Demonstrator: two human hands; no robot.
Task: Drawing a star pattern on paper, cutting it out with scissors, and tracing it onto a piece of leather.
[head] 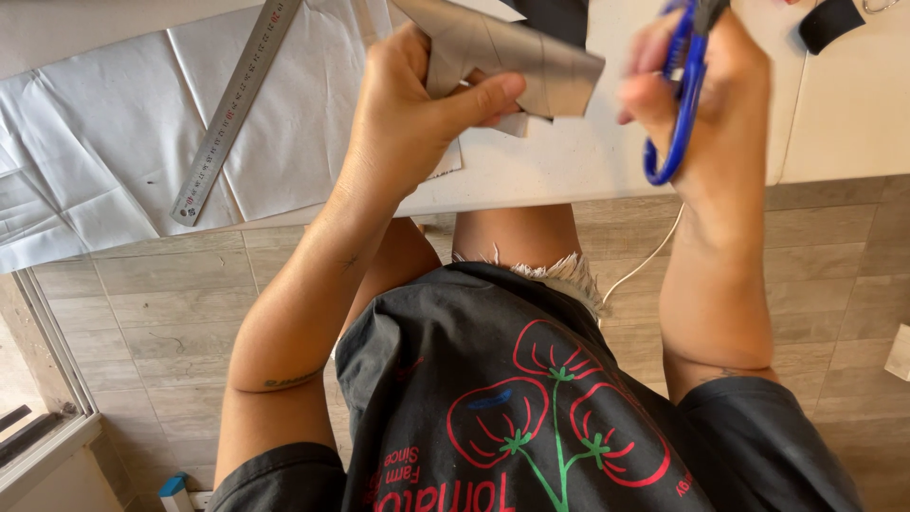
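Note:
My left hand point(417, 104) grips a folded piece of grey sheet material point(517, 57), thumb pressed across its lower edge, held just above the white table point(569, 161). My right hand point(711, 95) holds blue-handled scissors point(678, 104), fingers through the loops, blades pointing up and out of view near the top edge. The scissors sit just right of the grey piece, apart from it.
A metal ruler point(232, 104) lies diagonally on a creased white sheet point(104, 133) on the table's left part. A black object point(829, 21) lies at the top right. A white cable point(645, 261) hangs below the table edge over the wood-look floor point(171, 322).

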